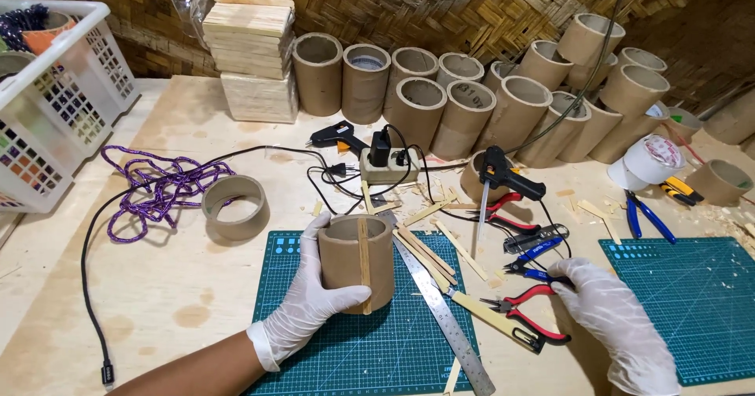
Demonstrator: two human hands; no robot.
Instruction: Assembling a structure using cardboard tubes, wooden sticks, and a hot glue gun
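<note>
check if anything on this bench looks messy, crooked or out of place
Mostly clutter. Wood chips and offcuts are strewn across the bench right of the glue gun. The steel ruler lies slanted over the green cutting mat, and loose wooden sticks fan out unevenly beside the cardboard tube in the left hand.

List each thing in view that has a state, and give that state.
Cardboard tube: upright on the mat, one wooden stick on its side.
Left hand: gloved, gripping the tube.
Right hand: gloved, resting on the red-handled pliers.
Glue gun: standing upright, corded.
Power strip: plugs inserted.
Steel ruler: lying flat.
Purple rope: loosely tangled.
</note>
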